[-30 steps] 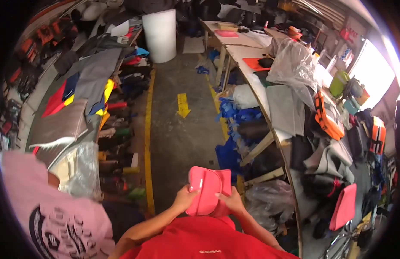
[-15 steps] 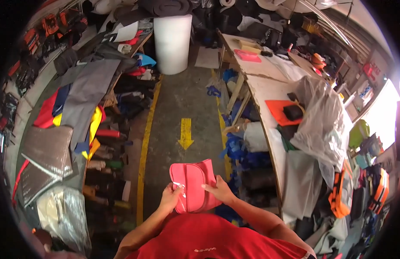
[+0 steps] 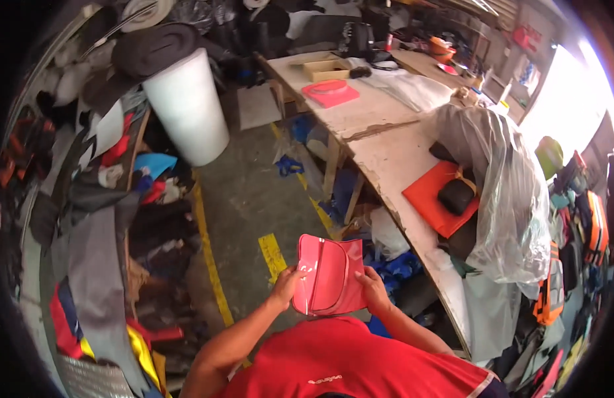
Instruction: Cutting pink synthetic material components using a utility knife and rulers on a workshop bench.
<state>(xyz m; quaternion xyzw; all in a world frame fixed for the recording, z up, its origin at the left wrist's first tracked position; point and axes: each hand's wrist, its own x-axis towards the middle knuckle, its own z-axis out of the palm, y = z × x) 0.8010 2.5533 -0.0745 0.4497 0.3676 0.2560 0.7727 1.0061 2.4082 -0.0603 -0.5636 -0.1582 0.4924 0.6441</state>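
A stack of flat pinkish-red fabric pieces (image 3: 329, 275), with a curved dark-edged panel and a shiny clear layer on top, is held in front of my red shirt. My left hand (image 3: 290, 284) grips its left edge, thumb on top. At the right edge my right hand (image 3: 375, 289) pinches it the same way. Fingers beneath the pieces are hidden. Both hands hold it above the floor, just left of the long work table.
On the right, a long table (image 3: 360, 132) carries pink pieces (image 3: 331, 93), an orange sheet (image 3: 429, 196) and clear plastic (image 3: 512, 199). A white foam roll (image 3: 187, 109) stands beyond the aisle. Fabrics cover the left bench (image 3: 94, 265). Yellow lines (image 3: 210, 252) mark the floor.
My view has swung to the right and the aisle now slants. I have moved closer to the table's far end. Both hands still hold the pinkish-red pieces, now slightly turned.
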